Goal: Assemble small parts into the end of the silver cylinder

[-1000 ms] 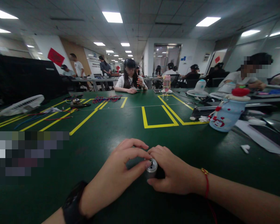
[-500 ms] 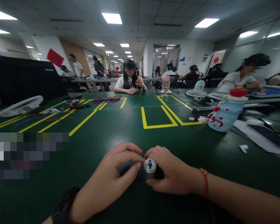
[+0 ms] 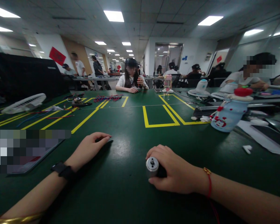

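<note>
My right hand (image 3: 169,169) is wrapped round a small silver electric motor (image 3: 152,166), its shaft end facing up and its lower part near the green table (image 3: 121,189). Further left and forward, my left hand (image 3: 90,149) hovers low over the table or rests on it; which, I cannot tell. Its thumb and fingertips come together in a pinch, and whatever may be between them is hidden or too small to make out. Bare tabletop separates the two hands.
A blurred-out tablet-like item (image 3: 44,160) lies at the left. Yellow tape (image 3: 162,125) marks the table ahead. A light-blue bottle (image 3: 231,115) stands right, near a white piece (image 3: 247,148). Wires (image 3: 108,98) and a white fan (image 3: 24,104) lie farther off. A person (image 3: 132,77) sits opposite.
My left hand has moved away from the motor, to the left and forward, and its fingers have come together. My right hand keeps hold of the motor in nearly the same place.
</note>
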The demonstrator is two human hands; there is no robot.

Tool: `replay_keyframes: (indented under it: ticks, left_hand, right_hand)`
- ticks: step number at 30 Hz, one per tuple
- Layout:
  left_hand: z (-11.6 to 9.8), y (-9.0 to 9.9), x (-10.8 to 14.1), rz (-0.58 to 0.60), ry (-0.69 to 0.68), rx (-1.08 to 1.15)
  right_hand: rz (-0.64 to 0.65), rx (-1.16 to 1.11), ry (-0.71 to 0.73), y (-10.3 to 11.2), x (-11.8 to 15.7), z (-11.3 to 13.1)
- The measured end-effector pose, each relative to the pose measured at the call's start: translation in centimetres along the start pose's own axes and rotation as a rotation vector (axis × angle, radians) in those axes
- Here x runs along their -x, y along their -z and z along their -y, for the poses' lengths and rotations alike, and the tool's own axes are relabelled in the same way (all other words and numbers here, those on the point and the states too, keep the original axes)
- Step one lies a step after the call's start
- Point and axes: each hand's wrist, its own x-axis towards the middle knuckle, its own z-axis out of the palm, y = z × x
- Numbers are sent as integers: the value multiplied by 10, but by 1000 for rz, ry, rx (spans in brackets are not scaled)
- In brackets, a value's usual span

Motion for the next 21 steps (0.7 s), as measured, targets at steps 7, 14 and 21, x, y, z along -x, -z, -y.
replay_keyframes:
  ticks: [7, 14, 21]
  left_hand:
    - [3, -4, -2, 13, -61, -14]
    - [-34, -14, 19, 30, -204, 4]
    - [-108, -37, 63, 172, -410, 286]
  right_hand:
    - [10, -6, -4, 0, 1, 0]
    - [-1, 10, 4, 0, 0, 0]
    - [-18, 60, 33, -5, -1, -3]
